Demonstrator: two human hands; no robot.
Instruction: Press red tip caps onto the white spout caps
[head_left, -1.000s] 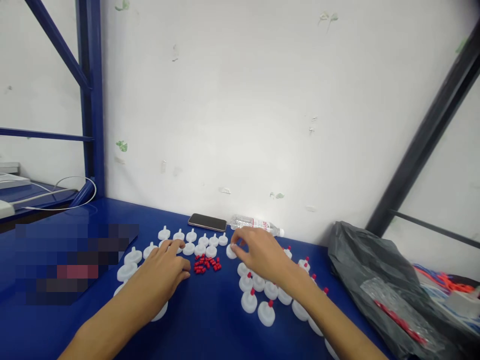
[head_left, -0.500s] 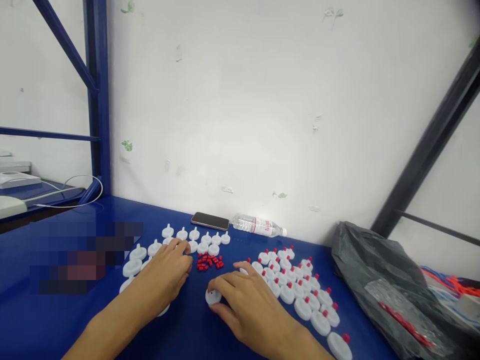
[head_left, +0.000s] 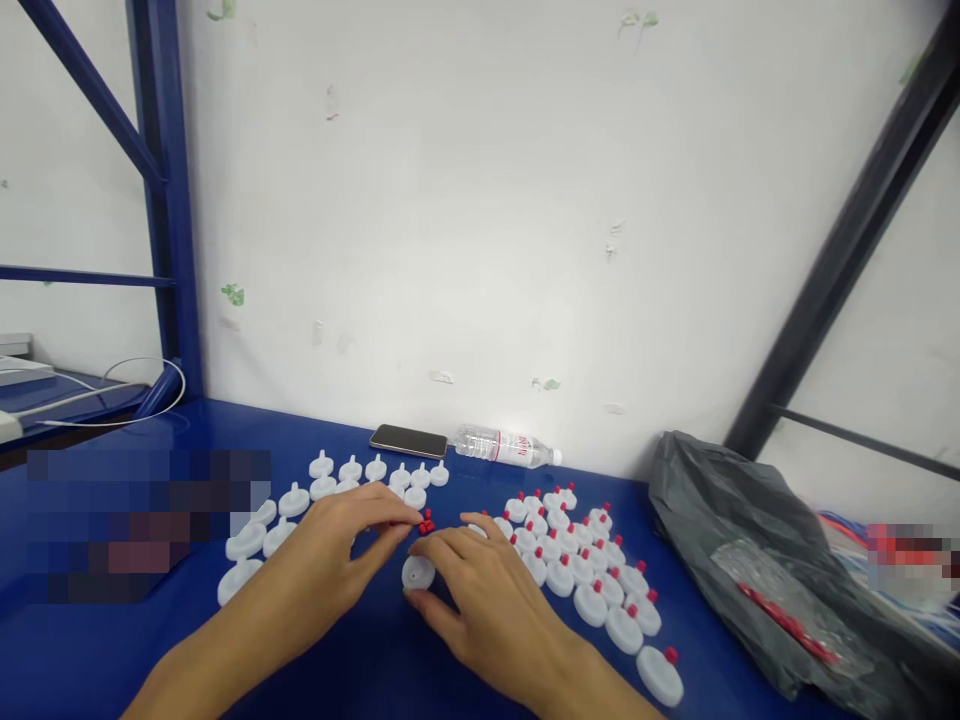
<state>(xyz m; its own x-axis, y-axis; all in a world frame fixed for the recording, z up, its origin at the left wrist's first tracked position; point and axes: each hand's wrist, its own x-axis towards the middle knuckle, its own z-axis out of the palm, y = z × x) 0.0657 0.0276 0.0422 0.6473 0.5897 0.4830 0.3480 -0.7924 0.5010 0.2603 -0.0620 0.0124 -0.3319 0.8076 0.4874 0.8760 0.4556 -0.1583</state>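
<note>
My right hand (head_left: pixel 487 590) grips a round white cap (head_left: pixel 418 573) by its edge, its small centre hole facing me. Just left of it, my left hand (head_left: pixel 360 540) has thumb and index finger pinched together beside the small red pieces (head_left: pixel 427 522); a bit of red shows at the fingertips. White caps with bare spouts (head_left: pixel 294 499) stand in rows to the left, partly behind my left hand. On the right are white caps with red tips (head_left: pixel 590 603), in a group beside my right hand.
A phone (head_left: pixel 409 441) and a clear plastic bottle (head_left: pixel 506 447) lie along the wall on the blue table (head_left: pixel 247 420). A dark plastic bag (head_left: pixel 720 520) with a clear packet (head_left: pixel 787 610) on it is at the right.
My left hand has moved right from beside the bare-spout caps to the red pieces and its fingertips have closed. My right hand still holds the white cap; the view has shifted slightly.
</note>
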